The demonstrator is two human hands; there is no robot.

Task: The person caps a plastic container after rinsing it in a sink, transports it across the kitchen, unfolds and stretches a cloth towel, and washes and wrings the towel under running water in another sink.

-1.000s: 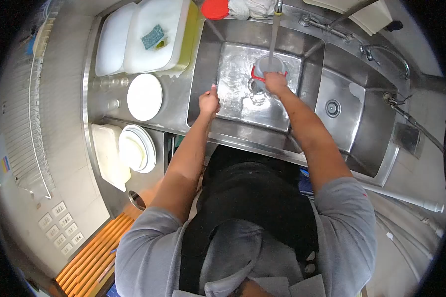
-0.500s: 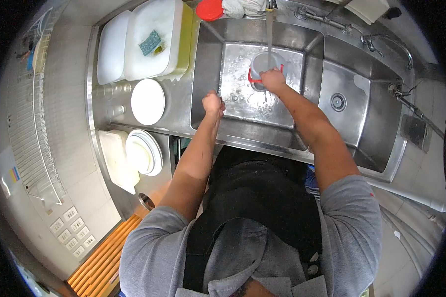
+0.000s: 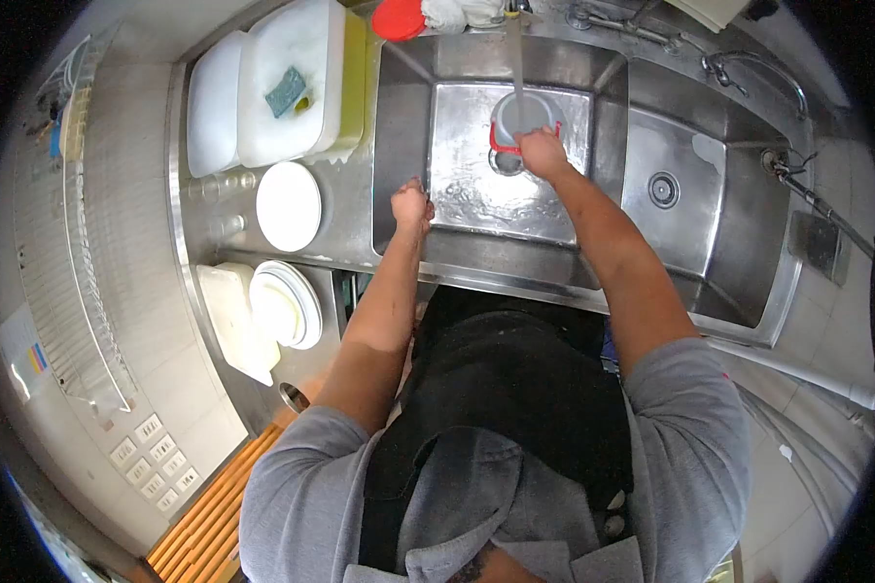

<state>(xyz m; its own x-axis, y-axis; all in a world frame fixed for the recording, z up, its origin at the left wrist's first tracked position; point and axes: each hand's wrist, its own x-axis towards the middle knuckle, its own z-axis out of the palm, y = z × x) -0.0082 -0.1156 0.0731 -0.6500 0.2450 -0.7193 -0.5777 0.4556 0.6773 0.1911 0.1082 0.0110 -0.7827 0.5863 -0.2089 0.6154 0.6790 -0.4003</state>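
My right hand grips the red handle of a round, pale grey container in the left sink basin. A stream of water falls from the tap onto the container. Over the left side of the same basin, my left hand is closed like a fist, its palm side hidden, so any small thing inside it does not show. The drain lies just below the container, partly covered by it. Thin water spreads over the basin floor.
On the left counter stand a tub of suds with a green sponge, a white plate and several glasses. Stacked plates sit lower left. A second basin adjoins on the right. A red lid lies behind.
The container has tilted and shifted slightly towards the back, showing more of its inside and the drain below. My right hand moved with it. My left hand stays nearly in place.
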